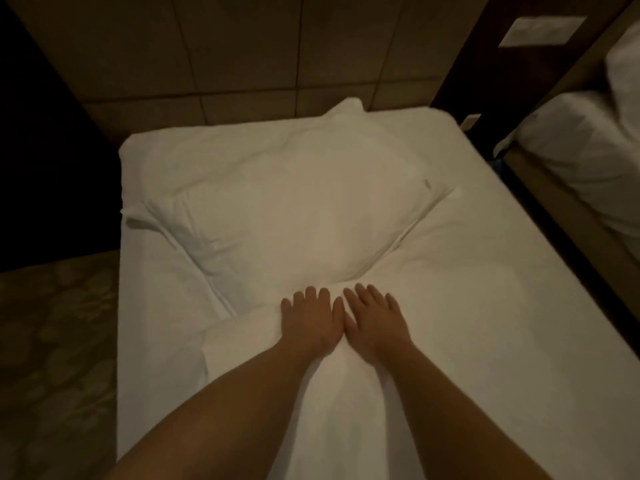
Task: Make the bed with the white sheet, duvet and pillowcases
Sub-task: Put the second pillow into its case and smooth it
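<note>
A white pillow (294, 209) in its pillowcase lies at the head of the bed, its far corner poking up against the headboard. A white sheet (485, 188) covers the mattress. The white duvet (467, 323) spreads over the lower bed, its top edge running just below the pillow. My left hand (310, 320) and my right hand (375, 318) lie flat side by side on the duvet's top edge, fingers straight and pointing at the pillow, thumbs nearly touching.
A padded headboard (242, 64) stands behind the bed. Patterned carpet (55, 358) lies to the left. A second bed with white bedding (581, 147) stands at the right, across a narrow dark gap. A wall plate (542, 31) sits at the upper right.
</note>
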